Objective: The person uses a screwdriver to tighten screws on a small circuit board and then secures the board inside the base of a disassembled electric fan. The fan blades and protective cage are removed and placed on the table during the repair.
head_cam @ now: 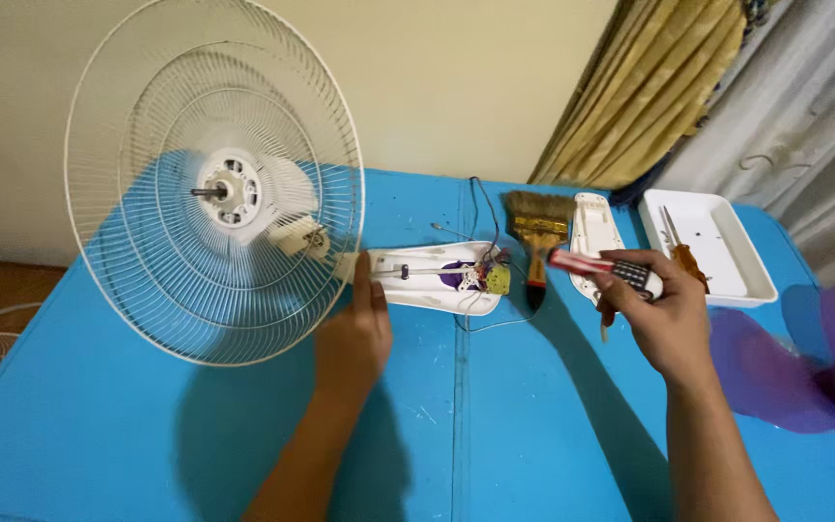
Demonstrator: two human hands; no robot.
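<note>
1. Blue tabletop [495,425] lies bare under both forearms, with open room between the wrists and toward the near edge.
2. Left hand [355,338] rests mostly flat, fingers loosely extended, its fingertips touching the near end of the opened white fan housing [427,275]; it grips nothing.
3. Right hand [664,314] is curled closed around a red-handled screwdriver [582,262] and what looks like a small dark keypad part [633,275], though the grip hides much of it.
4. Screwdriver's long axis runs roughly level, its handle end pointing toward the left hand.
5. White housing lies lengthwise between the hands, wires showing at its right end.
6. Beyond the left hand stands a white wire fan guard [215,184]; beyond the right lie a brush [538,232] and white tray [717,246].
</note>
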